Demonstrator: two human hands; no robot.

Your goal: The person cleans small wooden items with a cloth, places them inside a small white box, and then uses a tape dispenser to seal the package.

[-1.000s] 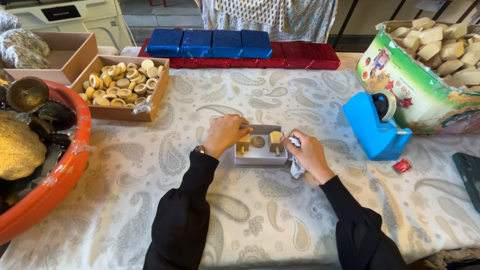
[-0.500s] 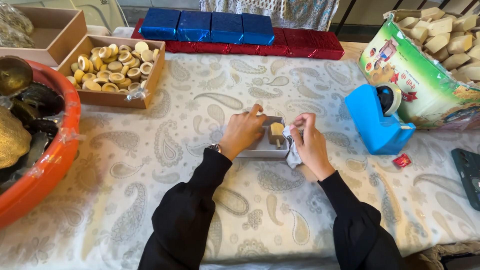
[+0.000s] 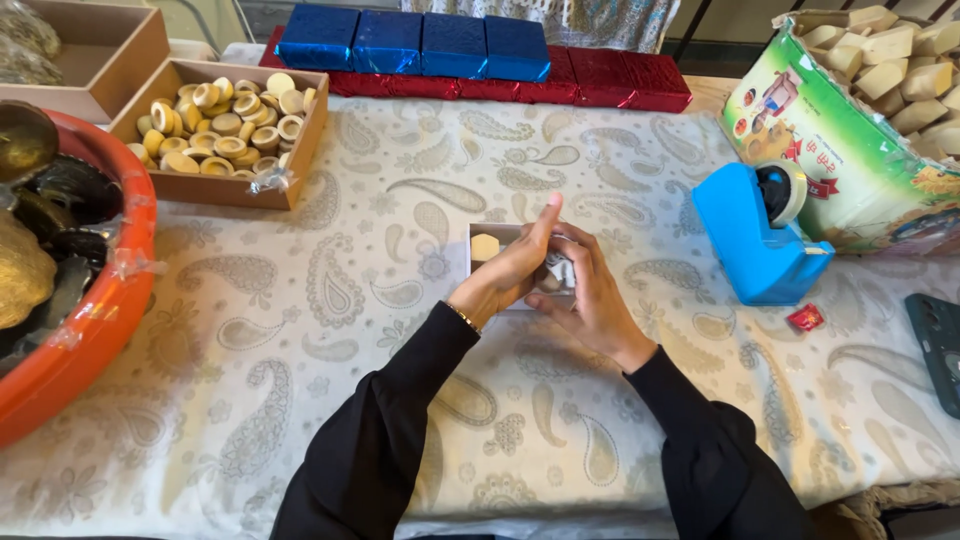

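A small grey open box (image 3: 480, 262) sits mid-table on the paisley cloth, with a pale soap piece (image 3: 485, 246) in its left end. My left hand (image 3: 515, 265) reaches across the box, fingers stretched out and pressing on what lies inside. My right hand (image 3: 590, 295) is cupped at the box's right side, fingers curled around a crumpled white wrapper (image 3: 556, 270) at the box edge. Both hands cover most of the box's contents.
A cardboard tray of round soaps (image 3: 225, 125) stands back left beside an orange tub (image 3: 90, 330). Blue boxes (image 3: 415, 42) and red boxes (image 3: 610, 75) line the far edge. A blue tape dispenser (image 3: 755, 235), a carton of soap blocks (image 3: 860, 130) and a dark device (image 3: 940, 345) are on the right.
My left hand has slid over the box from its left side, fingers now extended. My right hand has closed in against it. The view has tilted nearer the table.
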